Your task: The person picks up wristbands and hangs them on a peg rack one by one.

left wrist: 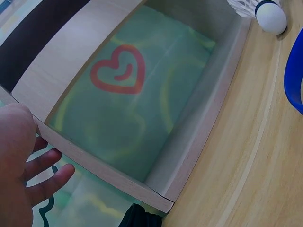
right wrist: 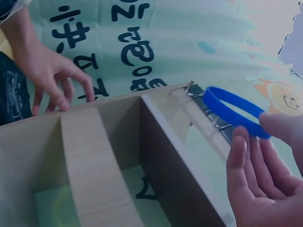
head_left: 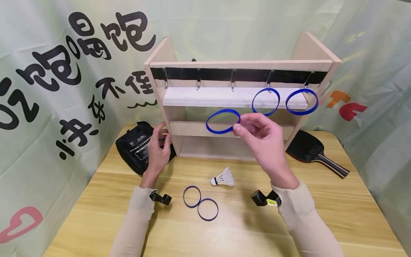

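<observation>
My right hand [head_left: 264, 142] pinches a blue wristband [head_left: 210, 129] between thumb and fingertips, in front of the wooden shelf [head_left: 240, 64]. In the right wrist view, this blue ring [right wrist: 227, 111] overlaps the hooks. Two more blue bands, one [head_left: 278, 103] left of the other [head_left: 316, 107], hang from hooks at the shelf's right. My left hand [head_left: 158, 151] rests its fingertips along the shelf's left side panel, fingers spread in the left wrist view. Two more thin blue bands, one [head_left: 184, 197] beside the other [head_left: 217, 210], lie on the table before the shelf.
Three bare hooks, including a middle one [head_left: 232, 84], line the black strip. A shuttlecock [head_left: 223, 177] lies on the wooden table [head_left: 237, 235]. A black bag [head_left: 133, 148] lies left of the shelf, and a black table tennis paddle [head_left: 305, 146] right of it.
</observation>
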Motion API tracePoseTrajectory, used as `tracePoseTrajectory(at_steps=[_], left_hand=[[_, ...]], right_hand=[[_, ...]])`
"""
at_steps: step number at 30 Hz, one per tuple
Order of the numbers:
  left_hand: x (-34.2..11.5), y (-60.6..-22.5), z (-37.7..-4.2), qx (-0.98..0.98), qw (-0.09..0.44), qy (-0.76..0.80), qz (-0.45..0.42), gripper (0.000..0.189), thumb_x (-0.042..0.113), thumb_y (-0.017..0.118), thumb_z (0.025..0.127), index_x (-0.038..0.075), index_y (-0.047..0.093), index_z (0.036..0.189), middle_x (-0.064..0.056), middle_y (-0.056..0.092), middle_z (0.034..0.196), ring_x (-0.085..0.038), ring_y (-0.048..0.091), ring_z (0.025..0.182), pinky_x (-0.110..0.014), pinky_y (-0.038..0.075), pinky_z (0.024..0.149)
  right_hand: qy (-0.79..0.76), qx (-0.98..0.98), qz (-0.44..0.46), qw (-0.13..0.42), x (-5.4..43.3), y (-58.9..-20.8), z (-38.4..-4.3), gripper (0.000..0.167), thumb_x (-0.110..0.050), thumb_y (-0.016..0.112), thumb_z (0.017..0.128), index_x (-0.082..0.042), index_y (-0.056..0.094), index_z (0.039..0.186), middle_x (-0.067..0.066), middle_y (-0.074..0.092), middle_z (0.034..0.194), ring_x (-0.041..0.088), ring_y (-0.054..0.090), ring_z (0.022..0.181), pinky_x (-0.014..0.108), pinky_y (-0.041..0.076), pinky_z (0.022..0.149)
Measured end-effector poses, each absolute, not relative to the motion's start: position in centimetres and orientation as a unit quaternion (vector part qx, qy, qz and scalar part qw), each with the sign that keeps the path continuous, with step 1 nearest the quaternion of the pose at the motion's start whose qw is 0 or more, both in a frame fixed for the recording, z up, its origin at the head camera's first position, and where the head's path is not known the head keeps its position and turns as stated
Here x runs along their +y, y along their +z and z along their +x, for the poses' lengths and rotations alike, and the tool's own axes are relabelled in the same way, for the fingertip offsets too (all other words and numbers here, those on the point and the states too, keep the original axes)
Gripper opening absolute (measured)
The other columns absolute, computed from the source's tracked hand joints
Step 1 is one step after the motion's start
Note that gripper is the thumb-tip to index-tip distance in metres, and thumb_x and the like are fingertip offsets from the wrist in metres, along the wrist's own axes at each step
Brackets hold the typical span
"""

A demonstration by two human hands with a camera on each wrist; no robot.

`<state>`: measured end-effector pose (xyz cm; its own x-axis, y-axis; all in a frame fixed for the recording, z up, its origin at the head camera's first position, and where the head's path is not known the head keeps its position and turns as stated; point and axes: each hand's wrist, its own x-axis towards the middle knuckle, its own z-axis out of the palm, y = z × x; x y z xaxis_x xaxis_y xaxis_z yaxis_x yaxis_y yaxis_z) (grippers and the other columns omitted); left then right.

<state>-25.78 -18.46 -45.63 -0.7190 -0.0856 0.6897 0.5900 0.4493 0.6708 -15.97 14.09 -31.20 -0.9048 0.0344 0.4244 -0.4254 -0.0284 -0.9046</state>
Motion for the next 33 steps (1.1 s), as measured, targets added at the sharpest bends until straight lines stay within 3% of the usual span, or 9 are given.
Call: tracePoseTrajectory(at_steps=[9,14,20,27,33], left_hand=[[-17.3,-44.0,-24.8,-0.777,0.355,-0.492,-0.169,0.041,-0.011,0.063,0.104,-0.007,0.059,0.144,-0.035,0.072,0.109,-0.052,0.073,0.089,-0.003,0.045,0.077],[-16.8,-42.8,-23.8,-0.78,0.358,-0.484,-0.171,0.039,-0.011,0.062,0.104,-0.008,0.058,0.143,-0.035,0.071,0.109,-0.051,0.072,0.088,-0.006,0.048,0.076],[-17.5,-44.5,-24.8,-0.78,0.354,-0.49,-0.161,0.042,-0.011,0.063,0.104,-0.007,0.058,0.145,-0.036,0.071,0.111,-0.051,0.073,0.089,-0.002,0.045,0.076],[-18.2,-45.6,-25.6,-0.786,0.342,-0.49,-0.157,0.043,-0.001,0.066,0.106,0.004,0.06,0.149,-0.027,0.075,0.114,-0.041,0.077,0.092,-0.003,0.047,0.078],[-18.5,-45.6,-25.6,-0.783,0.336,-0.498,-0.163,0.042,0.005,0.065,0.109,0.008,0.06,0.15,-0.023,0.076,0.116,-0.042,0.077,0.095,-0.007,0.051,0.078]], right_hand=[[0.75,-0.628,0.103,0.18,13.8,-29.2,-16.7,0.017,-0.008,0.081,0.099,-0.004,0.075,0.115,0.003,0.082,0.099,0.014,0.081,0.084,0.027,0.066,0.084],[0.764,-0.607,0.1,0.196,13.5,-28.3,-17.5,0.019,-0.011,0.083,0.098,-0.004,0.075,0.114,0.005,0.082,0.1,0.017,0.082,0.086,0.028,0.066,0.085],[0.771,-0.594,0.086,0.213,13.1,-28.5,-18.3,0.013,-0.008,0.082,0.098,-0.007,0.075,0.11,0.003,0.082,0.1,0.015,0.082,0.084,0.028,0.066,0.085],[0.768,-0.589,0.071,0.241,13.0,-29.0,-18.7,0.011,-0.003,0.078,0.1,-0.009,0.075,0.107,-0.003,0.081,0.096,0.011,0.081,0.08,0.029,0.067,0.084],[0.758,-0.604,0.055,0.238,13.1,-29.5,-18.3,0.012,-0.001,0.076,0.1,-0.009,0.074,0.109,-0.005,0.078,0.095,0.01,0.08,0.077,0.029,0.067,0.082]])
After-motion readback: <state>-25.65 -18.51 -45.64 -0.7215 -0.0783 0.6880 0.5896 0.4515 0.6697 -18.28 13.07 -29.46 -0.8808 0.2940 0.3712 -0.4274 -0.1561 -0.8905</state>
